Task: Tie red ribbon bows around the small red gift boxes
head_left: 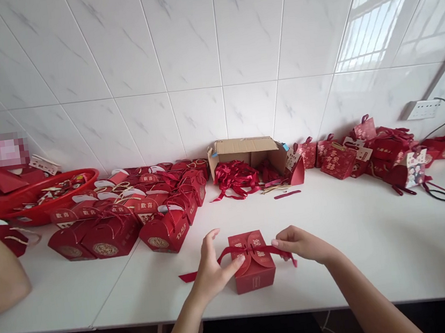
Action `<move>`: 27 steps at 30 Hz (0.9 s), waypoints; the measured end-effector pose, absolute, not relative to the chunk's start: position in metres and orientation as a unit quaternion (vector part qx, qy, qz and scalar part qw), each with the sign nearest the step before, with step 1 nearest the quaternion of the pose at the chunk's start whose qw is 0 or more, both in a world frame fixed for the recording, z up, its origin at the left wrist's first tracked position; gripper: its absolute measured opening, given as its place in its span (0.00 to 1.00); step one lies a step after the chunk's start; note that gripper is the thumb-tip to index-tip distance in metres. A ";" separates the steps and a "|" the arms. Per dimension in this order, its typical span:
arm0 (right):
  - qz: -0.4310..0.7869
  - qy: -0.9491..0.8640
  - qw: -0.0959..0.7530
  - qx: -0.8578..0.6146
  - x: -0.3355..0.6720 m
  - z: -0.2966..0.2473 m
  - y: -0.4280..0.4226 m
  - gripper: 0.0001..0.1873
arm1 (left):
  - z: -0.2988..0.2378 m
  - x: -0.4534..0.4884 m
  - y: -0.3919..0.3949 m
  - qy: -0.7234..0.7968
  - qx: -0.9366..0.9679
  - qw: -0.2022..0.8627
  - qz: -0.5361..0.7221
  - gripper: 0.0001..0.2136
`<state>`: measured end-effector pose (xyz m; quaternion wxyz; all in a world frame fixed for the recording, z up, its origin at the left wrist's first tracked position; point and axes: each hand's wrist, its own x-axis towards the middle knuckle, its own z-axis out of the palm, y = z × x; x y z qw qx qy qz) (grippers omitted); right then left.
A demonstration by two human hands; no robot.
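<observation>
A small red gift box (pixel 256 281) with overlapping rounded top flaps stands on the white table in front of me. A dark red ribbon (pixel 260 249) runs across its top through the slots. My right hand (pixel 299 243) pinches the ribbon just right of the box, and its end hangs below the fingers. My left hand (pixel 214 267) is at the box's left side, fingers spread and thumb touching the top edge. The ribbon's other part arcs behind this hand, and its tail lies on the table to the left.
Rows of red handled boxes (pixel 111 237) stand left, beside a red basin (pixel 63 188). An open cardboard box (pixel 244 145) at the wall holds ribbons. More red boxes (pixel 337 160) lie at the right near a power strip (pixel 422 109). Another person's arm (pixel 0 269) rests far left.
</observation>
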<state>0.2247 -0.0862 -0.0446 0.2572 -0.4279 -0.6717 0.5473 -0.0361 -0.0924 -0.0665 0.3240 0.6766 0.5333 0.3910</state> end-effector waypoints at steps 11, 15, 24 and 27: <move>0.628 -0.568 0.403 -0.346 0.208 -0.015 -0.085 0.17 | -0.036 0.019 -0.098 0.452 0.794 0.070 0.399 0.09; 0.601 -0.583 0.404 -0.368 0.212 -0.013 -0.088 0.18 | -0.038 0.019 -0.093 0.473 0.774 0.017 0.420 0.05; 0.466 -0.685 0.238 -0.506 0.224 -0.026 -0.095 0.19 | -0.029 0.011 -0.090 0.470 0.789 0.079 0.388 0.03; 0.510 -0.665 0.278 -0.470 0.231 -0.021 -0.096 0.17 | -0.024 -0.012 -0.091 0.465 0.768 0.203 0.391 0.12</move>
